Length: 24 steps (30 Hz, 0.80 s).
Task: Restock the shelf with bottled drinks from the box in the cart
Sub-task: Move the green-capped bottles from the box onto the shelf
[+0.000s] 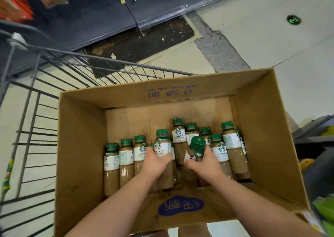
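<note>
the left hand (155,162) curls round an upright latte bottle (162,139); the right hand (206,162) grips a tilted bottle (197,146), its cap above its neighbours. the other bottles (126,153) stand along the near side of the cardboard box (81,146), which sits in the wire cart (32,99), with the dark shelf (101,14) beyond.

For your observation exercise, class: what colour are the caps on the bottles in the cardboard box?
Green; the caps show best in the head view.
</note>
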Motion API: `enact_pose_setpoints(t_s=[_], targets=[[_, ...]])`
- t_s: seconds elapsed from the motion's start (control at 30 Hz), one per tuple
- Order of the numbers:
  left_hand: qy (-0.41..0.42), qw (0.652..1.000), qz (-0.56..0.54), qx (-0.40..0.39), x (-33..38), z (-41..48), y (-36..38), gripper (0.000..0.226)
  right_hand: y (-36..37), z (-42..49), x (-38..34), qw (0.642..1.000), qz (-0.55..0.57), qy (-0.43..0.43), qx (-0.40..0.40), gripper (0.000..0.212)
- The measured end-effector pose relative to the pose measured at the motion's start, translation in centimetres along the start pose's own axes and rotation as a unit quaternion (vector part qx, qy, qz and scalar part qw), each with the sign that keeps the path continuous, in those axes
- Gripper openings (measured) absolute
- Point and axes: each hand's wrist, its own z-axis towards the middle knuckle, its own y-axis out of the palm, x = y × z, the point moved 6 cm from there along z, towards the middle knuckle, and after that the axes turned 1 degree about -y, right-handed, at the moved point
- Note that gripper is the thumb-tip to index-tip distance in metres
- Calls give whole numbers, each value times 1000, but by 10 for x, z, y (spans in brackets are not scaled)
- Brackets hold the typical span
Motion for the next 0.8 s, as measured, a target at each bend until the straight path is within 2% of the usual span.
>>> enact_pose_setpoints(t_s=[0.17,0.27,0.37,0.43,0.57,0.7,0.8], targets=[[76,997,9,8,28,-28,-30,52,-19,-29,-30,999,17,-15,47,64],[116,993,18,16,47,-49,-45,50,-36,-53,-51,995,34,-41,79,49],[165,985,39,15,68,-70,-50,47,-49,-76,-62,992,45,-48,105,63],[203,978,42,7,83,-85,-51,46,-58,-92,-63,986,70,-57,139,61],[270,961,58,-23,112,-114,-36,46,-80,-121,-53,972,126,-56,191,42],[313,945,86,-48,129,-145,-6,46,-104,-153,-32,956,158,-41,244,40],[343,930,97,-84,134,-170,22,44,-121,-183,-12,942,177,-28,286,47]])
